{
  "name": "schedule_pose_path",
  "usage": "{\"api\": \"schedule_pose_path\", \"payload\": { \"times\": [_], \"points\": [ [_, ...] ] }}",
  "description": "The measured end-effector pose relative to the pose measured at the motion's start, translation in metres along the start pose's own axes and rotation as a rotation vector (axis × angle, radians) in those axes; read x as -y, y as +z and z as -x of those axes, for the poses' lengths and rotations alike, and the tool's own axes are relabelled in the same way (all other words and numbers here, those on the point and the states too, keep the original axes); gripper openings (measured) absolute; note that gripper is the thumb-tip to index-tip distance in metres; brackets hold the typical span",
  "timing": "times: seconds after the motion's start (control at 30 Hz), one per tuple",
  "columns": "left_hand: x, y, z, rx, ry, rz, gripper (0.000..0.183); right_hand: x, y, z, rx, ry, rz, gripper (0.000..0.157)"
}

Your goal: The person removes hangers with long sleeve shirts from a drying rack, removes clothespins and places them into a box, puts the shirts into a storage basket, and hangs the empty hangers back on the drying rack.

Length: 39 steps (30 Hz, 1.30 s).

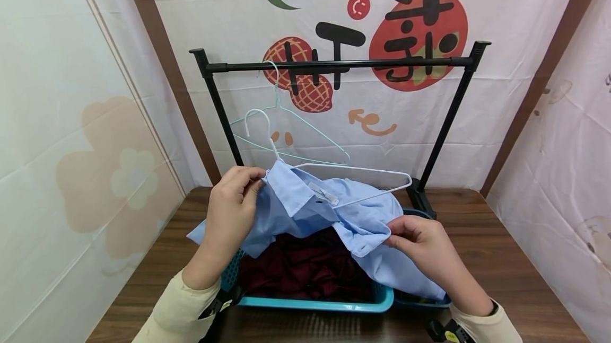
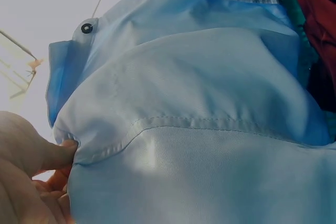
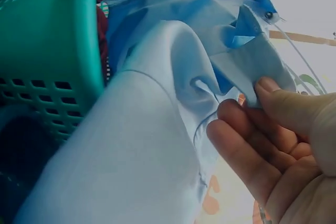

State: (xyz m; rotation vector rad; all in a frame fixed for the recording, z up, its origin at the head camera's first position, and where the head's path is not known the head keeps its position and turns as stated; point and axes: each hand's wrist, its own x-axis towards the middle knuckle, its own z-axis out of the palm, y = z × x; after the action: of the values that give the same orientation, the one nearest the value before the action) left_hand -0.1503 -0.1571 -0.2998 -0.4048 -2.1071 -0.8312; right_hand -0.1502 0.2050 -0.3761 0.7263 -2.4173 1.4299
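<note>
A light blue button-up shirt (image 1: 286, 213) is held up over the baskets, its collar folded and a white label showing inside the neck. My left hand (image 1: 234, 200) pinches the shirt near the collar and shoulder; the left wrist view shows thumb and fingers gripping the cloth by a seam. With thumb and fingertips, my right hand (image 1: 420, 239) pinches the other collar edge. A white hanger (image 1: 358, 167) sits partly within the shirt, one end inside the cloth on the left, the other arm outside above the neck opening. Its hook stands up beside the collar.
Behind stands a black clothes rack (image 1: 343, 64) with a pale green hanger (image 1: 310, 123) on its bar. A teal basket (image 1: 315, 305) holds dark red cloth (image 1: 305, 271). Next to it, a dark blue basket (image 1: 422, 303) lies partly under the shirt. All rest on a wooden table (image 1: 506, 258).
</note>
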Motion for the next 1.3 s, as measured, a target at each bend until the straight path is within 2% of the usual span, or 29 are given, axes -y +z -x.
{"api": "schedule_pose_path", "payload": {
  "times": [0.3, 0.6, 0.9, 1.1, 1.2, 1.3],
  "points": [
    [-0.006, 0.001, -0.001, 0.023, 0.023, 0.016, 0.014, -0.003, 0.017, 0.002, 0.056, -0.164, 0.132, 0.030],
    [-0.012, 0.010, 0.000, 0.069, 0.039, 0.047, 0.012, -0.002, 0.029, 0.003, 0.179, -0.298, 0.300, 0.024],
    [-0.016, 0.017, 0.000, 0.117, 0.058, 0.036, 0.013, -0.002, 0.035, 0.005, 0.283, -0.320, 0.414, 0.015],
    [-0.017, 0.016, 0.000, 0.129, 0.060, 0.023, 0.013, 0.005, 0.024, 0.004, 0.338, -0.320, 0.387, 0.014],
    [-0.016, 0.016, 0.001, 0.140, 0.066, 0.014, 0.013, 0.011, 0.011, 0.004, 0.364, -0.311, 0.393, 0.013],
    [-0.014, 0.017, 0.002, 0.151, 0.074, 0.016, 0.014, 0.016, -0.008, 0.006, 0.342, -0.337, 0.404, 0.014]
  ]
}}
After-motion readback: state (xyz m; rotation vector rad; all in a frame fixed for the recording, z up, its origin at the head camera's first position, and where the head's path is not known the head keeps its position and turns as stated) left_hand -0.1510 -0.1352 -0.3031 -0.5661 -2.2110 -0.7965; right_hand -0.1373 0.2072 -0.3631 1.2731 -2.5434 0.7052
